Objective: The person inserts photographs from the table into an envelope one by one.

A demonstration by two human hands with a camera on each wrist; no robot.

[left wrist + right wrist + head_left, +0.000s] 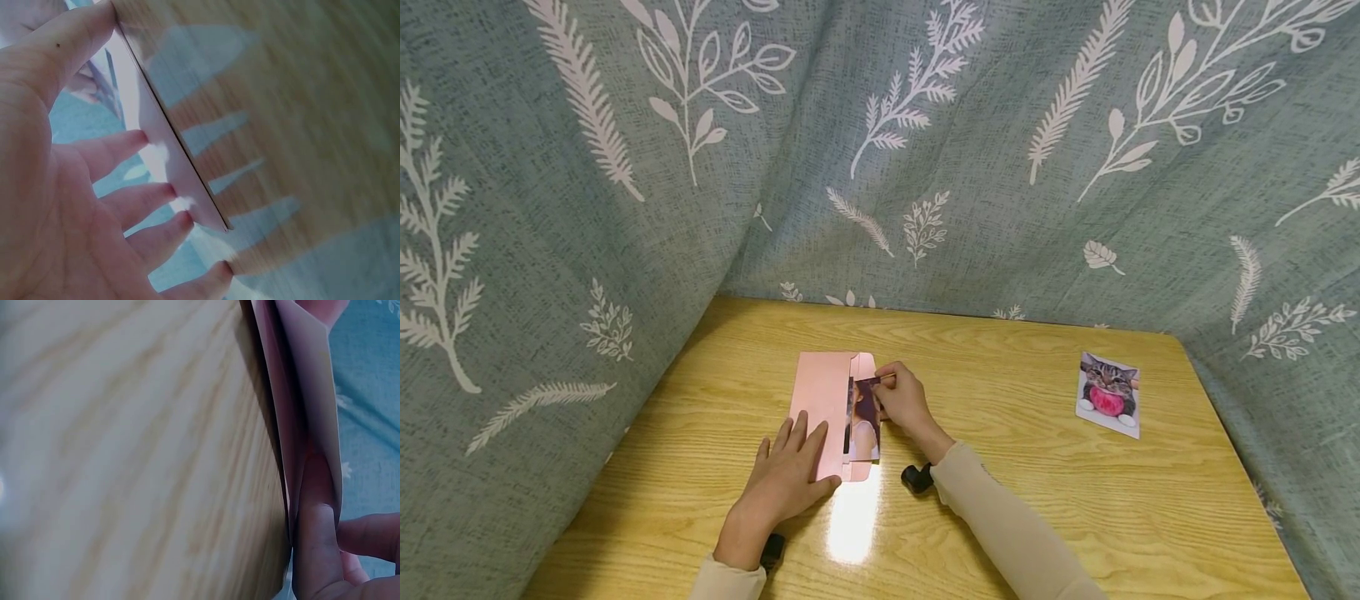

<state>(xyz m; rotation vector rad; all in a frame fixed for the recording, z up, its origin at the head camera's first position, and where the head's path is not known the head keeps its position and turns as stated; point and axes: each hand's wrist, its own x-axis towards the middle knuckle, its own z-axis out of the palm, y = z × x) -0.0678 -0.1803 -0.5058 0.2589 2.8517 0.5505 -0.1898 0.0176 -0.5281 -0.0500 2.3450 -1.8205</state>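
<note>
- Envelope [820, 387], pink, lies flat near the middle of a wood-grain desk [1000, 375], its flap [859, 472] spread out on the right.
- The left hand [782, 471] rests on the envelope's lower part with fingers spread; its grip is released, grasping nothing, and the thumb touches the near edge.
- The right hand [906, 404] has its grip closed in a pinch on the right edge of a photo [867, 429] showing a person in a white top.
- That photo lies at the envelope's mouth, above the flap; how much of it is inside cannot be told.
- Well apart, on the desk's right side, lies a cat picture [1108, 396] with something round and pink-red.
- Blue-green cloth [820, 125] with white leaf patterns hangs around the desk.
</note>
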